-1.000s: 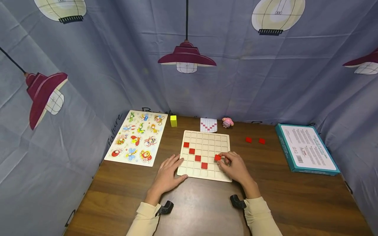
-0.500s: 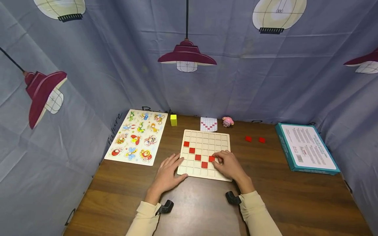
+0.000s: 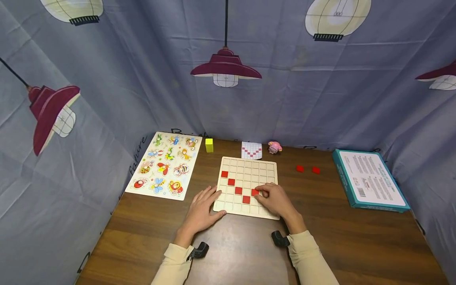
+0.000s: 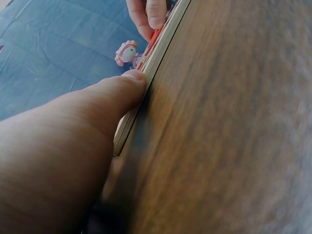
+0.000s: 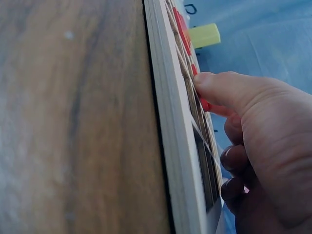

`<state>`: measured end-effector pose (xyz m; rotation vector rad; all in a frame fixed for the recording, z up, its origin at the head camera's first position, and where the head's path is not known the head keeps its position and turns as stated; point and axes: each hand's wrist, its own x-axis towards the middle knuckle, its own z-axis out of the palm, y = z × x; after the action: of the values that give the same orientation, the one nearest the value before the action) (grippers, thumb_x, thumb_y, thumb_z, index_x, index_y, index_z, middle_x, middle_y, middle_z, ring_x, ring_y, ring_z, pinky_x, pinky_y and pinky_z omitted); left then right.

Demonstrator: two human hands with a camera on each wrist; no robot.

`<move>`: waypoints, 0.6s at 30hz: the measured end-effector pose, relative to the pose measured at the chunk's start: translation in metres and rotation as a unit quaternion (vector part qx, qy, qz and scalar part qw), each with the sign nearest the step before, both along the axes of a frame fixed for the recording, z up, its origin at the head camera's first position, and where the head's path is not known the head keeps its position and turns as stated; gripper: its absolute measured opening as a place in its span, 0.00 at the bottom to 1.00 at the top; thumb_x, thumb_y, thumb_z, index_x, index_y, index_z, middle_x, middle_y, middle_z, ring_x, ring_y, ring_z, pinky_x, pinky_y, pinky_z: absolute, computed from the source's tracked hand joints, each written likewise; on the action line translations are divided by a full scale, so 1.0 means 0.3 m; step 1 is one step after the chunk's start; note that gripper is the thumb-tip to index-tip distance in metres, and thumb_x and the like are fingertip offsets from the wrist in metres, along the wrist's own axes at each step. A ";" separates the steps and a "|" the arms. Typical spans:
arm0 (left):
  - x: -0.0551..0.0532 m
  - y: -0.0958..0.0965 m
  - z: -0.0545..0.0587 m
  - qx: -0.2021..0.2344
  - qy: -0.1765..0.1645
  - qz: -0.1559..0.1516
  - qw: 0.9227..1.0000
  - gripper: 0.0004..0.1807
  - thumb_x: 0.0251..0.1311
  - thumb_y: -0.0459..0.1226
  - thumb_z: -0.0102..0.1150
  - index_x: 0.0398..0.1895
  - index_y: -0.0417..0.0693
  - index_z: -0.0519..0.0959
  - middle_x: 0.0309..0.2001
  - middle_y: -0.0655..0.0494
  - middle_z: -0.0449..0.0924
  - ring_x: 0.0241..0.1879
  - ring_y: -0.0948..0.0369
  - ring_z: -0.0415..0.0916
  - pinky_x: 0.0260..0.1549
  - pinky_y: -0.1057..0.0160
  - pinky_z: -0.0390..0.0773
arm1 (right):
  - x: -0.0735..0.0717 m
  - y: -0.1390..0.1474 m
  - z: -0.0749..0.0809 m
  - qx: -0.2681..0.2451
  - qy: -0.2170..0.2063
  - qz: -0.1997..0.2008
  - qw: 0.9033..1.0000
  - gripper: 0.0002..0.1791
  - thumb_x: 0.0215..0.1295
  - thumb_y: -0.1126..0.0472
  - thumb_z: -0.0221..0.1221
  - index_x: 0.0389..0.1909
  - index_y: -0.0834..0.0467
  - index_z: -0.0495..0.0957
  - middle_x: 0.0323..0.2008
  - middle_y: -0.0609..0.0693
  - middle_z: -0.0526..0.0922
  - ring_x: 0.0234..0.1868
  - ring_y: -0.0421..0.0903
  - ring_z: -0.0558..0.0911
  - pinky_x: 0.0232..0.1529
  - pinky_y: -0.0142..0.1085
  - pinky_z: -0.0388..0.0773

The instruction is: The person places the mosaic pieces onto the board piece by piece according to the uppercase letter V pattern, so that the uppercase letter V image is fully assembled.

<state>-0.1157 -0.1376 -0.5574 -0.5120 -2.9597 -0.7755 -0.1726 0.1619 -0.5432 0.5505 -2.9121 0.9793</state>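
Right hand and its pinched red tile sit further left over the grid board than a second ago. Left hand, fingers spread, holding nothing, touches the board's edge. Four laid tiles step down rightward; pinched tile just up-right of the lowest, seating unclear. Likely light, stiff, smooth: grip opposite edges. Two spare tiles lie farther right.

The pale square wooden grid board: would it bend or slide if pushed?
The board looks stiff, judging by its straight, layered edge. Lying flat on the brown wood-grain table, it would likely slide, not tip. Tilted, it might shed the red square tiles lying in its cells.
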 end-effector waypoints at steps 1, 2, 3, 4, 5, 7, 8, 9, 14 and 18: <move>0.000 -0.001 0.000 -0.002 -0.003 0.001 1.000 0.42 0.60 0.62 0.63 0.75 0.56 0.69 0.77 0.55 0.65 0.79 0.51 0.57 0.78 0.43 0.57 | 0.000 -0.002 0.001 0.000 -0.003 -0.002 1.000 0.11 0.60 0.57 0.71 0.43 0.56 0.89 0.20 0.39 0.70 0.29 0.38 0.69 0.34 0.31 0.65; -0.001 -0.003 0.000 -0.001 -0.001 0.001 1.000 0.41 0.60 0.62 0.64 0.75 0.56 0.70 0.77 0.55 0.65 0.79 0.51 0.57 0.77 0.43 0.57 | 0.000 -0.005 0.002 0.001 -0.006 -0.003 1.000 0.11 0.61 0.57 0.71 0.43 0.56 0.89 0.20 0.40 0.70 0.29 0.38 0.69 0.33 0.31 0.65; -0.001 -0.004 0.000 -0.001 0.000 0.002 1.000 0.41 0.60 0.61 0.64 0.75 0.56 0.70 0.77 0.55 0.65 0.79 0.51 0.57 0.77 0.43 0.57 | -0.001 -0.007 0.003 0.000 -0.008 -0.005 1.000 0.11 0.61 0.57 0.71 0.43 0.56 0.89 0.20 0.40 0.70 0.29 0.38 0.69 0.33 0.31 0.65; 0.000 -0.005 0.001 0.002 0.001 0.002 1.000 0.41 0.60 0.61 0.64 0.74 0.56 0.70 0.77 0.55 0.65 0.79 0.51 0.57 0.77 0.43 0.57 | -0.001 -0.009 0.003 0.000 -0.011 -0.006 1.000 0.11 0.61 0.57 0.71 0.44 0.56 0.89 0.20 0.40 0.71 0.29 0.38 0.69 0.33 0.31 0.65; 0.001 -0.006 0.002 0.002 0.001 0.002 1.000 0.41 0.60 0.61 0.64 0.74 0.56 0.70 0.77 0.55 0.65 0.79 0.51 0.57 0.77 0.43 0.57 | -0.001 -0.010 0.004 0.000 -0.013 -0.007 1.000 0.12 0.61 0.57 0.71 0.44 0.56 0.89 0.20 0.40 0.71 0.28 0.38 0.69 0.32 0.31 0.65; 0.003 -0.008 0.004 0.007 0.007 0.003 1.000 0.40 0.60 0.60 0.65 0.74 0.55 0.71 0.76 0.54 0.66 0.78 0.50 0.58 0.77 0.42 0.58 | -0.001 -0.014 0.005 -0.003 -0.017 -0.007 1.000 0.13 0.61 0.57 0.71 0.45 0.57 0.89 0.21 0.41 0.72 0.28 0.39 0.70 0.32 0.31 0.65; 0.004 -0.008 0.004 0.008 0.009 0.004 1.000 0.40 0.60 0.60 0.65 0.74 0.55 0.71 0.76 0.54 0.66 0.78 0.50 0.58 0.76 0.42 0.58 | -0.001 -0.015 0.006 -0.004 -0.021 -0.006 1.000 0.13 0.61 0.57 0.71 0.45 0.57 0.89 0.21 0.41 0.72 0.29 0.39 0.70 0.32 0.30 0.65; 0.006 -0.008 0.005 0.008 0.007 0.005 1.000 0.41 0.60 0.60 0.65 0.74 0.55 0.71 0.76 0.54 0.66 0.78 0.50 0.58 0.77 0.42 0.58 | 0.000 -0.016 0.006 -0.006 -0.024 -0.005 1.000 0.14 0.61 0.57 0.71 0.46 0.57 0.89 0.22 0.41 0.73 0.29 0.38 0.70 0.32 0.30 0.65; 0.016 -0.005 0.004 0.005 -0.002 0.003 1.000 0.41 0.60 0.60 0.65 0.74 0.55 0.70 0.77 0.54 0.66 0.78 0.50 0.58 0.76 0.42 0.58 | 0.002 0.003 0.003 -0.034 -0.043 -0.014 0.998 0.18 0.59 0.55 0.73 0.50 0.55 0.88 0.23 0.41 0.72 0.28 0.38 0.69 0.32 0.30 0.65; 0.010 -0.003 0.003 0.012 0.002 0.001 1.000 0.41 0.60 0.60 0.65 0.74 0.54 0.70 0.76 0.53 0.66 0.79 0.50 0.58 0.77 0.42 0.58 | -0.010 0.065 -0.002 -0.079 -0.030 -0.036 0.996 0.23 0.58 0.57 0.74 0.54 0.57 0.86 0.25 0.45 0.72 0.28 0.39 0.68 0.31 0.31 0.64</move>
<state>-0.1126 -0.1385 -0.5564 -0.5081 -2.9429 -0.8067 -0.1757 0.1815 -0.5439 0.4128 -2.8476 1.2230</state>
